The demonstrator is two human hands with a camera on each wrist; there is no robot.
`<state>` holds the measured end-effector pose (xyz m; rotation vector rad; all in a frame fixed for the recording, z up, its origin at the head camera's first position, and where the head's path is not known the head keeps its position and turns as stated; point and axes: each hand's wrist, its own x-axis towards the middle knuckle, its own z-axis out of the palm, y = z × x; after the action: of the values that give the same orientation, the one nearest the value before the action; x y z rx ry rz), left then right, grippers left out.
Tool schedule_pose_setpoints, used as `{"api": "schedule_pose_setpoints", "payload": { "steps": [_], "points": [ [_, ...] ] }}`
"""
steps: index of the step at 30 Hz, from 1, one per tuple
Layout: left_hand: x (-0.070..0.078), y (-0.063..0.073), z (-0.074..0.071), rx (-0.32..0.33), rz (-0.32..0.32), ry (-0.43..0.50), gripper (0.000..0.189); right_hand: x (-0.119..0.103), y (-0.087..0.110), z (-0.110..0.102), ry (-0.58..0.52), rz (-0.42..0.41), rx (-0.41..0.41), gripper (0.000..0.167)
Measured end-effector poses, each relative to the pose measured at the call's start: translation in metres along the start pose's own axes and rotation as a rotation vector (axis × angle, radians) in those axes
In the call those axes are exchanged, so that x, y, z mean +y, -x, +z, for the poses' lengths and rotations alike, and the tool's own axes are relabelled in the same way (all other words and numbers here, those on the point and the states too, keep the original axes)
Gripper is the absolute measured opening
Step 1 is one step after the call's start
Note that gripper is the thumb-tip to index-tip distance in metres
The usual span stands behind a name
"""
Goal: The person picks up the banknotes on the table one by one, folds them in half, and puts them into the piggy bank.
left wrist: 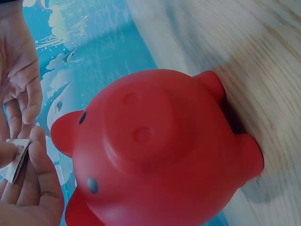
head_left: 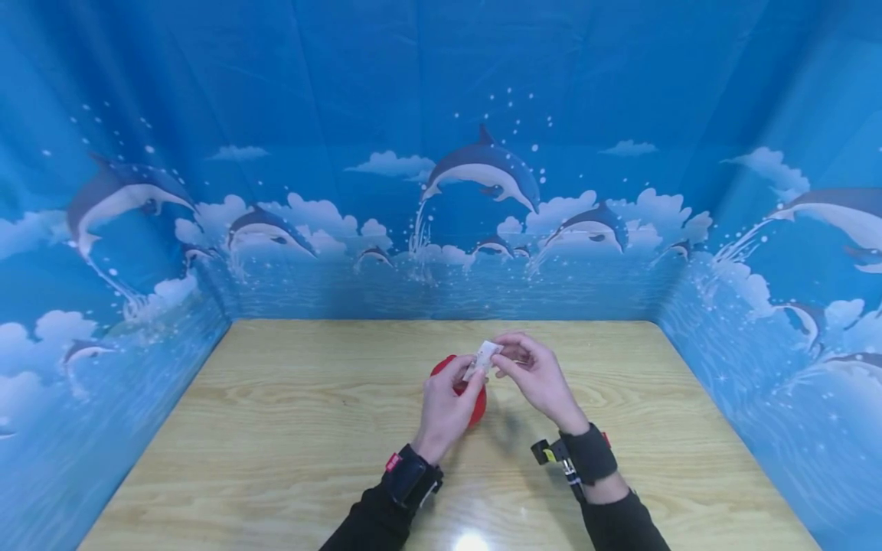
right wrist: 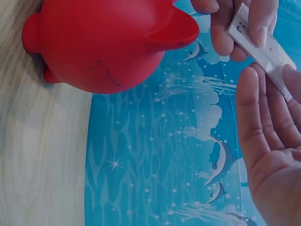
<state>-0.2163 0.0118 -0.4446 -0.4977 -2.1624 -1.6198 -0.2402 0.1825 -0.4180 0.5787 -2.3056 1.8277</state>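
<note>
My left hand [head_left: 441,413] pinches a small folded piece of pale paper [head_left: 485,354] with dark printed marks between thumb and fingers. From the other side my right hand [head_left: 540,379] holds the paper's far end with its thumb and fingertips. A fold and layered edges show on the paper [right wrist: 268,54] in the right wrist view. Below and behind the hands, a red piggy bank [left wrist: 155,141] stands upright on the table, its snout facing the left wrist camera. In the head view the left hand covers much of it. Neither hand visibly touches the pig.
The pale wooden table [head_left: 296,428] extends around the pig. A blue dolphin-print curtain [head_left: 331,115] encloses its back and both sides. Camera straps [head_left: 591,453] are worn on both wrists.
</note>
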Motion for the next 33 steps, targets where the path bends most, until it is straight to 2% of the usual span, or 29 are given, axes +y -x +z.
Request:
{"api": "schedule_pose_setpoints", "payload": {
  "steps": [5,7,12,16,23,28,31,33],
  "points": [
    [-0.001,0.0,-0.002,0.003,0.01,0.02,0.023,-0.001,-0.001,0.003,-0.016,0.019,0.03,0.025],
    [-0.002,0.0,-0.004,0.005,0.033,0.01,0.026,-0.001,-0.001,0.004,-0.025,0.026,0.042,0.024],
    [-0.004,0.003,-0.009,0.047,0.129,-0.127,0.038,-0.002,-0.001,0.008,-0.047,0.034,0.06,0.023],
    [-0.006,0.004,-0.011,0.071,0.198,-0.219,0.039,-0.004,-0.001,0.01,-0.076,0.031,0.058,0.025],
    [-0.007,0.005,-0.014,0.094,0.252,-0.301,0.032,-0.001,0.001,0.011,-0.095,0.004,0.021,0.024],
    [-0.008,0.005,-0.017,0.089,0.272,-0.309,0.027,-0.002,0.003,0.014,-0.134,-0.008,0.002,0.024],
    [-0.008,0.004,-0.017,0.068,0.27,-0.27,0.023,-0.004,0.002,0.017,-0.143,-0.023,-0.013,0.03],
    [-0.009,0.004,-0.018,0.042,0.245,-0.219,0.021,-0.004,0.002,0.019,-0.129,-0.024,-0.014,0.033]
  ]
}}
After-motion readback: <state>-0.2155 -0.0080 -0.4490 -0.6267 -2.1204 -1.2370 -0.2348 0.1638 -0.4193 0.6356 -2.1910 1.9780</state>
